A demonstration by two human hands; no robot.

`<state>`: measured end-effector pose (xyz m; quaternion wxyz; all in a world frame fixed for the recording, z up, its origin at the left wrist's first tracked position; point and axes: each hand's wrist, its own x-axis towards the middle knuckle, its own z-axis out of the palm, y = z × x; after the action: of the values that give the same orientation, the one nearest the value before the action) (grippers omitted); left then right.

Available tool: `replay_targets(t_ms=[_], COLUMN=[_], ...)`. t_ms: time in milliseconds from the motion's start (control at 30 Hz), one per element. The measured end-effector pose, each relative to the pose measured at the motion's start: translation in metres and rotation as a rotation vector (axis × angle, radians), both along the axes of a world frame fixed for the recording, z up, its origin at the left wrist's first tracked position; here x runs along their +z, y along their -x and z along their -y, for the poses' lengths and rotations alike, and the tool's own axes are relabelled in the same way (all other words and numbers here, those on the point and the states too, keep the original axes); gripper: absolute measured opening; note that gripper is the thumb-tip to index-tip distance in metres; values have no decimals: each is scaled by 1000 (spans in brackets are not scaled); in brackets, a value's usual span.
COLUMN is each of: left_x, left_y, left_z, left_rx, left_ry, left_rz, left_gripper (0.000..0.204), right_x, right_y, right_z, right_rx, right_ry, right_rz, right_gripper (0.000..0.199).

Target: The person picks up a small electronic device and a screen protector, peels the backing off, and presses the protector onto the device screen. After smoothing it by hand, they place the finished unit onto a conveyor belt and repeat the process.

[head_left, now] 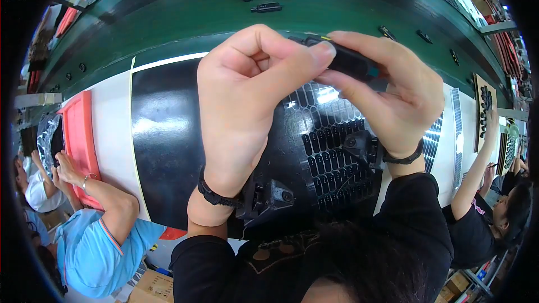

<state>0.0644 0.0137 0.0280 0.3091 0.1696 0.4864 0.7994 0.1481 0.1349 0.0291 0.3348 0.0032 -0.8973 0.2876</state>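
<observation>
both hands hold a small black oblong plastic part (pixel 349 62) in mid-air above the glossy black counter (pixel 168 134). left hand (pixel 241 106) fingers pinch its left end, right hand (pixel 387 95) fingers wrap the right. risk: fingertip-only grip, a slip drops it into the black slotted tray (pixel 331 157) below.

Fingers of the left hand (pixel 247 95) and right hand (pixel 387 92) cover much of a small black part (pixel 351 63); its shape stays unclear.
</observation>
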Motion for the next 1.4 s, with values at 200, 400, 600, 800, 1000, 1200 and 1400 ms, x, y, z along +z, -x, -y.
replay_targets(t_ms=[200, 400, 600, 800, 1000, 1200, 1400], left_x=[-1, -4, -14, -20, -38, -46, -62], left_y=[-1, -5, 16, 27, 33, 23, 3], left_z=[1, -1, 3, -2, -5, -13, -14], left_rx=[-8, 4, -59, -200, -105, 132, -205], left_ry=[27, 10, 506, 140, 240, 785, 735], left_rz=[-68, -117, -604, -230, -427, -915, -1098], left_gripper=[13, 11, 9, 10, 16, 23, 26], right_x=[4, 5, -4, -4, -20, -48, -72], right_y=[-2, -8, -6, 5, 15, 36, 24], right_z=[2, 2, -5, -9, -16, -56, -67], right_rx=[-23, -25, 7, 171, 117, -56, -33], right_ry=[5, -8, 52, 192, 409, 259, -271], right_rz=[9, 27, 58, 101, 327, 223, 285], right_gripper=[31, 31, 32, 24, 19, 29, 43])
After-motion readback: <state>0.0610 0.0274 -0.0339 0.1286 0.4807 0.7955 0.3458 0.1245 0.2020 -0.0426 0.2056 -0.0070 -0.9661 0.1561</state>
